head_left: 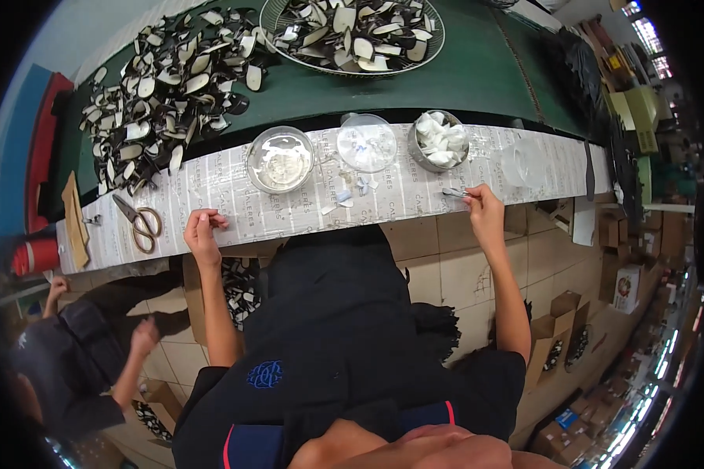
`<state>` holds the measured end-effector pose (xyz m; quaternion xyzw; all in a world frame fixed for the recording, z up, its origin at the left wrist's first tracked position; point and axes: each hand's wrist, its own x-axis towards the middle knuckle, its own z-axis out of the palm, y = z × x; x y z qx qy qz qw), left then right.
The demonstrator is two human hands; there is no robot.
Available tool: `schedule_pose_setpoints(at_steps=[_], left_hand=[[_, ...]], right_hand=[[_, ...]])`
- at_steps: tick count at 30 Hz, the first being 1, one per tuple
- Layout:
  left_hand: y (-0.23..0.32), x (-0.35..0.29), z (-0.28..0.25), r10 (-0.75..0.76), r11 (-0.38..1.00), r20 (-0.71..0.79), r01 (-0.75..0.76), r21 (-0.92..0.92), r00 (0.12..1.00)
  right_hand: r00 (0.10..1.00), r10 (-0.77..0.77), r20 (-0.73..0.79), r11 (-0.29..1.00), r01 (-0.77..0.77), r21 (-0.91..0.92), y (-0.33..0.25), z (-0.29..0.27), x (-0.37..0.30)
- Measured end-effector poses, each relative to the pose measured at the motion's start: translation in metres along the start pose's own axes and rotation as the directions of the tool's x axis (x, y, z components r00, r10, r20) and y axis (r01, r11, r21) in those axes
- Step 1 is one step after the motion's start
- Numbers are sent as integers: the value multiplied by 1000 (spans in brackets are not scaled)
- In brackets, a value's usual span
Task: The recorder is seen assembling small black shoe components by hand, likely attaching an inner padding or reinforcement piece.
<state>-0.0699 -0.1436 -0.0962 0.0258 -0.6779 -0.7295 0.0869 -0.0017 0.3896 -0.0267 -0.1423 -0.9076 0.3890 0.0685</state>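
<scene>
In my right hand [485,215], a slim silver tool that looks like tweezers [454,193] is pinched between thumb and fingers, its tip over the paper-covered ledge. My left hand [203,236] hovers at the ledge's front edge with loosely bent fingers, and nothing shows in it. Between the hands lie small white and pale blue scraps [344,197]. Behind them stand a clear bowl of liquid [280,160], a clear round dish with small bits [367,143] and a metal bowl of crumpled white pieces [440,141].
Dark-and-cream curved pieces are heaped on the green belt [321,98] and in a wire basket [353,72]. Scissors [142,227] lie left of my left hand. A clear cup [526,164] stands at right. Another person [78,352] is at lower left.
</scene>
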Motion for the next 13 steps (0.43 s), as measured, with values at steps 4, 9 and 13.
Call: schedule_pose_setpoints(at_steps=[4,9,13], left_hand=[[0,-2,-2,29,1000,-13,-29,4,999],[3,-4,-1,29,999,-14,-29,23,999],[37,-14,3,-46,982,268,-6,188,962]], right_hand=[[988,-146,-52,981,137,-141,-8,-22,12],[998,-51,-39,996,48,-75,-13,-31,14],[1000,-8,-8,944,10,330,-27,17,-16]])
